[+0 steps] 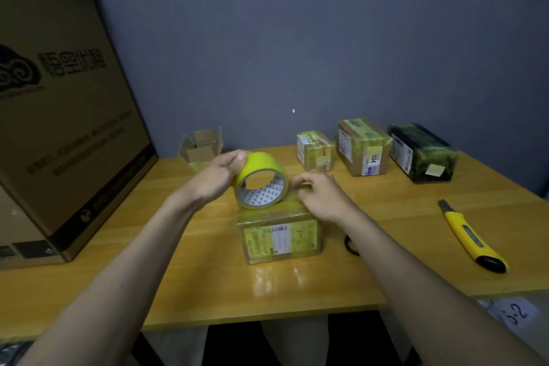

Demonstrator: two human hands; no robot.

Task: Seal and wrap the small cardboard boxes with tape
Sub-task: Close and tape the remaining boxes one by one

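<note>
A small cardboard box (280,239) wrapped in yellowish tape stands at the middle of the wooden table (190,273). Just above its top, my left hand (219,177) grips a yellow tape roll (261,180) by its outer rim. My right hand (322,194) rests on the box's top right, its fingers curled toward the roll; whether it pinches the tape end I cannot tell.
Three wrapped boxes (315,150) (364,147) (423,153) line the back right. An open empty carton (202,148) sits at the back. A yellow utility knife (471,238) lies at the right. A large cardboard box (59,116) fills the left. A black ring (350,245) lies beside the box.
</note>
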